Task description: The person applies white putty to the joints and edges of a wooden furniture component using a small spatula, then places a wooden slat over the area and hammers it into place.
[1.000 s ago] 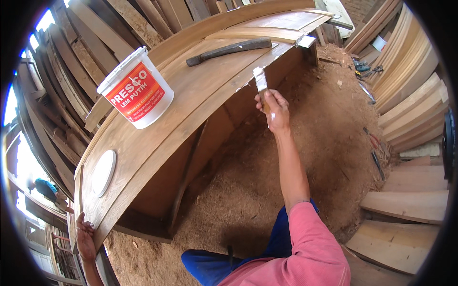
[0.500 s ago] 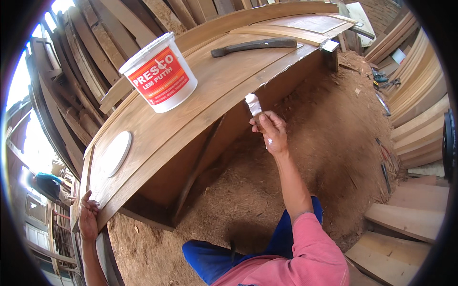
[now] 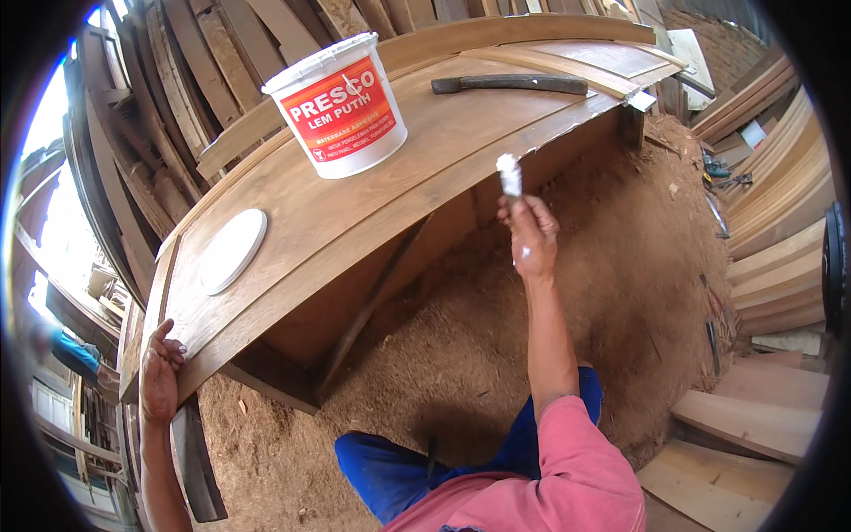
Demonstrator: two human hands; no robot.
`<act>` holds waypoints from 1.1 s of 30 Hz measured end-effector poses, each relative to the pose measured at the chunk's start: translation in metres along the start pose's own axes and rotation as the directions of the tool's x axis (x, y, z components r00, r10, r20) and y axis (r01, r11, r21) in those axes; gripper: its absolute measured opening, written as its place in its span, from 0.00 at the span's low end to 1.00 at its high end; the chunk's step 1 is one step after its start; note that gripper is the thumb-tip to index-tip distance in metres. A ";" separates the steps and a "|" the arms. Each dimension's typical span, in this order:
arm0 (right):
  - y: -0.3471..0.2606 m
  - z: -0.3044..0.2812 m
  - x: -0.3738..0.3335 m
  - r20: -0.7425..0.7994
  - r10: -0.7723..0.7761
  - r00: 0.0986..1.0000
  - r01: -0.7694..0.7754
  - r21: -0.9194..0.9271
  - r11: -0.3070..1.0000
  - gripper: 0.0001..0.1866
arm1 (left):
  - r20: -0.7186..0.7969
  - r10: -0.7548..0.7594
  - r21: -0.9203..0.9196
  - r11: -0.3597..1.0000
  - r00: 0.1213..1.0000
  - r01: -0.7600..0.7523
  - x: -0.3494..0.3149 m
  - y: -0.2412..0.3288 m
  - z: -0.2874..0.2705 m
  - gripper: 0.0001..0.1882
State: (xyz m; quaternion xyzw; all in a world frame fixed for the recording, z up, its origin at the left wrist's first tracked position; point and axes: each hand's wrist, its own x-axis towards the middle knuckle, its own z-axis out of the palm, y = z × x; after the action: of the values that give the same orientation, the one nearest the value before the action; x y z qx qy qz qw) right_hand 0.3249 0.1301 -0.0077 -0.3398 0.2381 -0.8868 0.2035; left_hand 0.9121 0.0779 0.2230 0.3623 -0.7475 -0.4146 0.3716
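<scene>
In my right hand [image 3: 533, 238] I grip a short, flat spreader [image 3: 510, 176] coated with thick white glue, pointing up. White smears mark the hand, which hangs in the air just off the near edge of a large wooden panel [image 3: 328, 217]. At the panel's left end my left hand [image 3: 161, 377] rests against the edge, its fingers loose and apart. A white glue bucket [image 3: 355, 146] with a red and orange label stands on the panel. Left of it lies a round white lid [image 3: 234, 252]; to the right, a dark hammer [image 3: 514, 84].
Timber planks [image 3: 213, 62] lean behind the panel, with more stacked boards [image 3: 780, 239] on the right. Hand tools [image 3: 727, 177] lie on the sawdust-covered ground [image 3: 496, 346]. Another person [image 3: 75, 353] shows at the far left.
The view has shifted, so the bucket and hammer sit further right and higher. My right hand has moved slightly up with the spreader. The left hand stays at the panel's end.
</scene>
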 end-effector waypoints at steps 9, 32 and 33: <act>0.001 0.014 -0.024 0.147 0.044 0.988 -0.039 -0.035 0.999 0.11 | -0.016 -0.010 -0.002 1.000 1.000 0.010 -0.001 -0.003 -0.002 0.37; 0.017 0.067 -0.066 0.176 0.075 0.981 -0.071 -0.028 0.997 0.10 | -0.263 0.180 0.414 0.909 0.948 -0.058 -0.100 0.085 0.020 0.42; 0.019 0.075 -0.073 0.226 0.084 0.971 -0.096 0.042 0.995 0.11 | -0.268 0.280 0.420 0.895 0.922 -0.150 -0.134 0.084 0.017 0.44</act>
State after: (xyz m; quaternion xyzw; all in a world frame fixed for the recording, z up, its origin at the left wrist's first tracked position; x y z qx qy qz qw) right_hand 0.4314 0.1312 -0.0063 -0.4209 0.2054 -0.8387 0.2778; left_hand 0.9401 0.2310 0.2573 0.4058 -0.7801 -0.1478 0.4527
